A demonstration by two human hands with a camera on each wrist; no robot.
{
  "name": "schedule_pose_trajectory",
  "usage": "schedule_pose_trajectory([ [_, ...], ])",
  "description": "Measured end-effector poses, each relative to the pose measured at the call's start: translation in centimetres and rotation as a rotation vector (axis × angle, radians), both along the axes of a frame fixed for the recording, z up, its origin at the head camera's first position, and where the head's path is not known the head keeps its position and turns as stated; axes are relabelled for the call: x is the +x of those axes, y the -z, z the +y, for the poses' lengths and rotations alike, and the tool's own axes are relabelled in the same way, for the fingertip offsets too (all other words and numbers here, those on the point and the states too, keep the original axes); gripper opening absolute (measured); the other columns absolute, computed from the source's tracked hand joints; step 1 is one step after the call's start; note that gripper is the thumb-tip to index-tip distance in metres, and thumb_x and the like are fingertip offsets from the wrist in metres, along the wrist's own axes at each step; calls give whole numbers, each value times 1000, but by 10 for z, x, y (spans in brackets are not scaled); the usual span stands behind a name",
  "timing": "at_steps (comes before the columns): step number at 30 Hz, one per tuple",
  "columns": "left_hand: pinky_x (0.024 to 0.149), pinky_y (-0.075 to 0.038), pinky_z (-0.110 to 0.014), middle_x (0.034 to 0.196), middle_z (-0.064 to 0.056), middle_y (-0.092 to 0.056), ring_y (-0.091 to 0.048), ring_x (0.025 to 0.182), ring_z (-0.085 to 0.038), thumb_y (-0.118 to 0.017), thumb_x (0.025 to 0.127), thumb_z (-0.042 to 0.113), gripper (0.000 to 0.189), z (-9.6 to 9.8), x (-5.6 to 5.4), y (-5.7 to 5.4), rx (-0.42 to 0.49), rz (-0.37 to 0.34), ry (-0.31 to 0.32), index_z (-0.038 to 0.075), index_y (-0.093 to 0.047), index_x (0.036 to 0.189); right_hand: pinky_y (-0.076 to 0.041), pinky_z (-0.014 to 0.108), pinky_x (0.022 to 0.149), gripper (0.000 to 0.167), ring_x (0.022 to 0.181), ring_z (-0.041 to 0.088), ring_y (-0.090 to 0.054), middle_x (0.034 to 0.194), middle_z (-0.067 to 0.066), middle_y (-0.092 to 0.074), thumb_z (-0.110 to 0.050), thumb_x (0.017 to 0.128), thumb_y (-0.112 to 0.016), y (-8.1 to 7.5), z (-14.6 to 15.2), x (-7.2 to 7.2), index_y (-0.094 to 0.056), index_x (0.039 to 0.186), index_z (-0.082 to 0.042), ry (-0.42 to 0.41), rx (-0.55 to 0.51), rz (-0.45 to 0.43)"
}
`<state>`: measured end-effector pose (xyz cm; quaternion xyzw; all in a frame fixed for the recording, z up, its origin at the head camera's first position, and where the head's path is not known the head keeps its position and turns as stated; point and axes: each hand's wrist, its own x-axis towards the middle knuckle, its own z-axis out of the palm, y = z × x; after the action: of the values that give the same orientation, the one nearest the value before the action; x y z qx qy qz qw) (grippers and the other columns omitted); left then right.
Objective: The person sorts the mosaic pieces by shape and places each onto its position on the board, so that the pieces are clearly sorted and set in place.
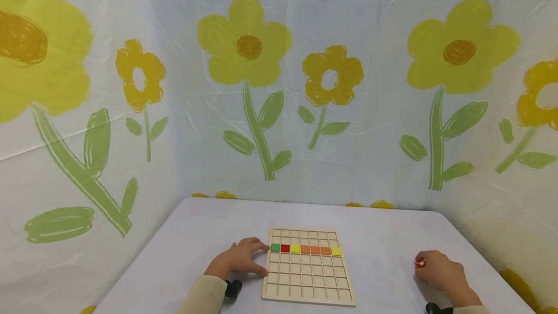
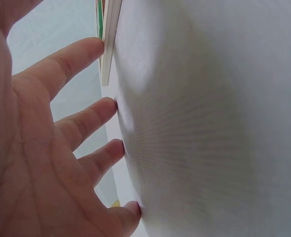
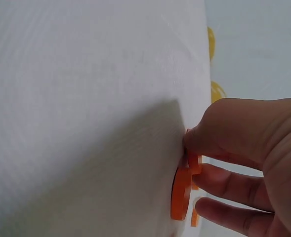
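In the head view a wooden grid board lies on the table, one row holding coloured square tiles: green, red, yellow and orange. My left hand rests at the board's left edge with fingers spread. The left wrist view shows a fingertip touching the board's side and the other fingertips on the tabletop. Far to the right, my right hand pinches a small orange piece between thumb and finger. A rounded orange piece and another orange piece lie close by, partly hidden.
A white tabletop spreads between the board and my right hand. White curtains printed with yellow flowers enclose the table at the back and both sides. A black wrist strap piece shows at my left cuff.
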<state>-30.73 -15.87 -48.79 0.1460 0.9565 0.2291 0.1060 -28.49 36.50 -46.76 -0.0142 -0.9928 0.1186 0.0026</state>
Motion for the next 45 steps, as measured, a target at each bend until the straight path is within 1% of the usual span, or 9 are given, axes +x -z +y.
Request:
schedule_pose_trajectory([
  [3,113,-16,-69,150,-9,-40,-31,142,-35,-80,69,55,70,0,1,0,4,-2,-2,29,-59,131,-44,62,68,24,85,28,-64,89,7,-70,-22,77,-67,1,-4,-1,-71,95,-6,-7,16,16],
  [6,113,-16,-70,150,-9,-40,-31,142,-35,-80,69,55,71,0,0,0,4,2,-4,29,-59,132,-44,62,70,26,83,27,-62,87,6,-69,-24,80,-68,-2,-10,-1,-71,97,-5,-4,20,0],
  [14,112,-15,-70,150,-10,-40,-31,142,-36,-80,69,55,71,0,0,1,12,-1,0,28,-59,132,-49,51,69,24,79,19,-61,87,2,-68,-28,80,-73,-14,-31,3,-71,95,-9,-57,27,43],
  [18,113,-15,-70,150,-10,-40,-31,142,-36,-80,69,55,71,0,1,0,13,-6,-4,28,-59,131,-50,42,67,25,78,17,-59,87,0,-66,-25,80,-74,-16,-41,4,-69,97,-8,-89,-20,52],
  [22,112,-15,-70,149,-10,-40,-31,142,-37,-80,69,54,70,1,2,-1,16,-10,-2,28,-59,131,-50,38,67,24,78,16,-57,89,0,-65,-22,80,-74,-17,-52,5,-70,99,-9,-92,-82,48],
  [27,112,-16,-70,149,-11,-40,-31,141,-38,-80,70,53,69,2,3,-3,17,-8,0,27,-59,131,-51,35,67,23,77,16,-55,89,-1,-64,-20,79,-75,-23,-67,7,-71,99,-11,-99,-112,77],
  [32,112,-15,-70,150,-11,-40,-31,142,-38,-80,70,52,69,1,3,-3,23,-11,-4,27,-59,131,-51,35,68,23,78,15,-56,89,-2,-64,-19,78,-75,-25,-80,8,-72,100,-12,-117,-120,110],
  [40,112,-16,-71,149,-10,-40,-31,142,-38,-80,70,54,69,0,3,1,26,-8,5,27,-60,130,-53,38,74,23,81,15,-56,88,-3,-63,-20,78,-78,-17,-96,2,-73,100,-14,-132,-120,143],
  [45,112,-16,-71,149,-11,-40,-31,141,-38,-80,70,53,69,0,2,-1,24,1,9,27,-60,130,-53,39,75,25,82,15,-56,88,-3,-62,-18,77,-78,-14,-105,0,-72,101,-13,-157,-142,162],
])
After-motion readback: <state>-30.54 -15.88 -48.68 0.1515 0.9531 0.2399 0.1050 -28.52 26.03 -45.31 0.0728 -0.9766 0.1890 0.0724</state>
